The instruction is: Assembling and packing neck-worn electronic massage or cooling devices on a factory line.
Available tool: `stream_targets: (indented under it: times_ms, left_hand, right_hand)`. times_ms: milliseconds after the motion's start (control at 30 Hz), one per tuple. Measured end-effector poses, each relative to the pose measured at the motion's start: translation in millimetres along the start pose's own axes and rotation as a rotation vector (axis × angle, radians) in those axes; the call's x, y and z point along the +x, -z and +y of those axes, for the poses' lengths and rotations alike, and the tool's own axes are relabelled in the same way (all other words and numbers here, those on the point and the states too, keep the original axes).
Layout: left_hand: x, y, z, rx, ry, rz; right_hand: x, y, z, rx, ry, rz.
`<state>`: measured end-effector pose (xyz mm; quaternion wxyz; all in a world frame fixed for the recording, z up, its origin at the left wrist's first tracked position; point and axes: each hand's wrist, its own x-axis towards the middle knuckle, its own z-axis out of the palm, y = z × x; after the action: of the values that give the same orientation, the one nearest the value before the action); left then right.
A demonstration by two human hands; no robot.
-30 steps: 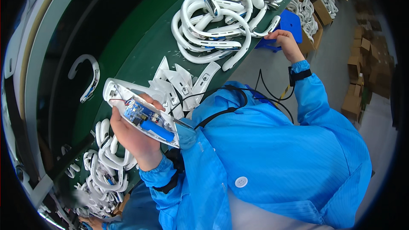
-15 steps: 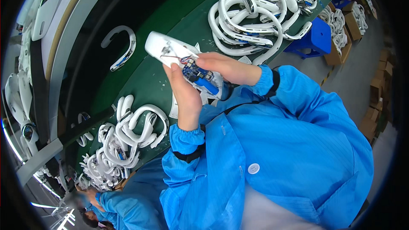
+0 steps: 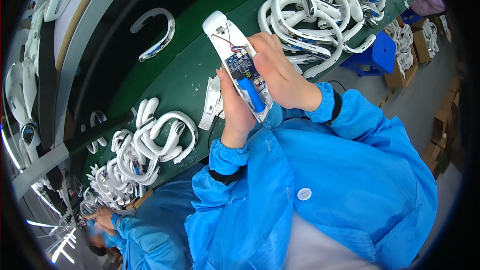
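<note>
I list: one open white shell (image 3: 224,51), blue circuit board (image 3: 242,66) exposed, held between left hand (image 3: 236,110) and right hand (image 3: 287,77), near edge of green bench (image 3: 186,77); bare surface leftward; left hand partly hidden behind shell.

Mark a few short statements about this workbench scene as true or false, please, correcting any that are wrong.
1. The left-hand grip and right-hand grip are both on the white casing. True.
2. The cylinder inside the casing is red. False: the cylinder is blue.
3. A circuit board shows inside the open casing. True.
4. The stool beyond the table is yellow. False: the stool is blue.
5. Every curved white device lies in a heap. False: one curved white device lies apart.
</note>
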<state>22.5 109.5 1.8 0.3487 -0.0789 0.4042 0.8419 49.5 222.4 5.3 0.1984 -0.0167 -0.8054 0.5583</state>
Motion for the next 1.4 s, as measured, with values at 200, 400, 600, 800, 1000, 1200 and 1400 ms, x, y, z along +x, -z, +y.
stream_targets:
  times_ms: [200, 400, 600, 800, 1000, 1200, 1400]
  left_hand:
    - [-4.4, -9.5, -2.0, 0.095, -0.206, 0.009]
    - [-7.6, -4.7, 0.8, 0.054, -0.137, 0.031]
    - [-8.0, -4.7, 0.9, 0.052, -0.164, 0.046]
    - [-8.2, -1.0, 1.3, 0.071, -0.134, 0.055]
    - [-5.5, -8.6, 2.7, 0.285, -0.228, -0.022]
    - [13.2, 34.1, 57.5, 0.974, -0.753, 0.343]
    - [57.1, 241.6, 20.3, 1.566, -0.144, 0.284]
  right_hand:
    - [3.0, 10.0, -3.6, 0.118, -0.005, -0.131]
    - [-3.5, 2.7, -7.2, 0.165, -0.051, -0.124]
    - [-3.5, 1.0, -14.2, 0.105, -0.069, -0.099]
    - [-3.7, -2.2, -13.1, 0.052, -0.041, -0.073]
    - [-0.1, -0.8, -10.9, 0.935, -0.521, -0.137]
    - [7.0, 12.4, 4.2, 1.241, -0.55, -0.206]
    - [15.4, 36.9, 14.3, 1.37, -0.611, -0.194]
